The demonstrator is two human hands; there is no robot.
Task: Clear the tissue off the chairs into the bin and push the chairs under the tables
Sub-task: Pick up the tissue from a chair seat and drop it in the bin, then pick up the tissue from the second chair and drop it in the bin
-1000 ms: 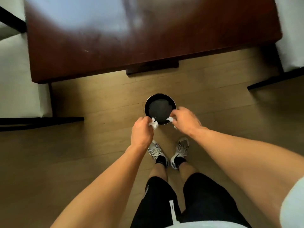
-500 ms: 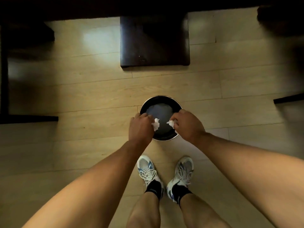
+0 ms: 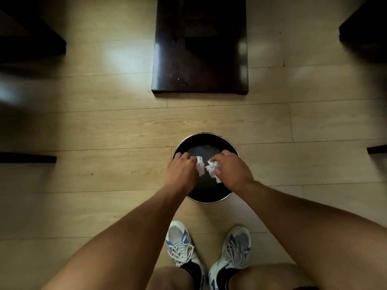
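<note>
A round black bin (image 3: 206, 142) with a metal rim stands on the wooden floor just ahead of my feet. Both hands hover over its mouth. My left hand (image 3: 181, 171) is closed around a crumpled white tissue (image 3: 200, 167) that sticks out on its right side. My right hand (image 3: 231, 170) grips a second white tissue wad (image 3: 213, 169), poking out to its left. The two wads almost touch above the bin's dark inside. No chair seat is in view.
A dark square table base (image 3: 200, 47) sits on the floor beyond the bin. Dark chair legs and rails show at the left (image 3: 27, 159), upper left (image 3: 31, 36), right edge (image 3: 377, 149) and upper right (image 3: 364, 28). My trainers (image 3: 182, 245) stand behind the bin.
My head has dropped lower and tilted down, so the tabletop left view and the bin looks larger. Both hands moved from the bin's near rim to over its mouth, still holding the tissues.
</note>
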